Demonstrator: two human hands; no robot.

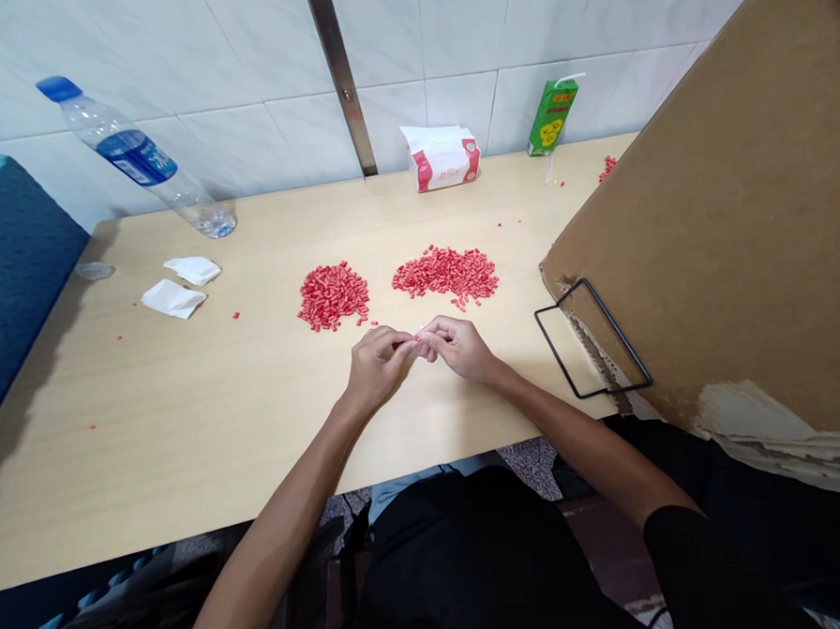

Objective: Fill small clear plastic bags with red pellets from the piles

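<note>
Two heaps of small red pieces lie on the light wooden table point(175, 414): a left heap point(333, 296) and a right heap point(447, 272). Just in front of them my left hand point(376, 364) and my right hand point(459, 347) meet, fingertips pinched together. A small red piece point(402, 345) shows between the fingers of both hands. Both hands rest low over the table, a little nearer than the heaps.
A plastic water bottle point(136, 157) lies at the back left beside two crumpled white tissues point(180, 285). A tissue pack point(442, 158) and a green drink carton point(552, 116) stand by the tiled wall. A large cardboard sheet point(734, 228) with a black wire frame point(591, 338) fills the right.
</note>
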